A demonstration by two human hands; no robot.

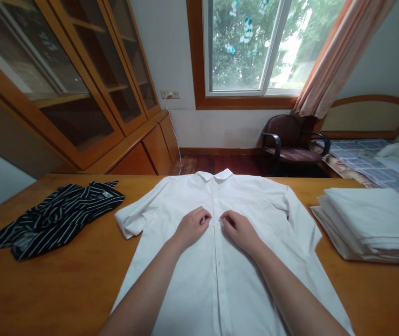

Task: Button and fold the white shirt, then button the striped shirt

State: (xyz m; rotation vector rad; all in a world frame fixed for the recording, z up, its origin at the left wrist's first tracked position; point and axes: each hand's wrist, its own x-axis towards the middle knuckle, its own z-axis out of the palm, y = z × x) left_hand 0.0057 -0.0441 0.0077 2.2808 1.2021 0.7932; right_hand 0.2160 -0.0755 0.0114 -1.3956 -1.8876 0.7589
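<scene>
A white button-up shirt lies spread front side up, its collar at the far side and its button placket running down the middle. Just left of the placket, my left hand pinches the shirt's front with curled fingers. My right hand mirrors it on the right of the placket, thumb and fingertips closed on the fabric. Both hands are at chest height on the shirt, a small gap apart. Whether a button is between the fingertips is too small to tell.
Left on the wooden table lies a crumpled black-and-white striped garment. A stack of folded white cloth sits at the right. Beyond the table are a glass-door cabinet, an office chair and a bed.
</scene>
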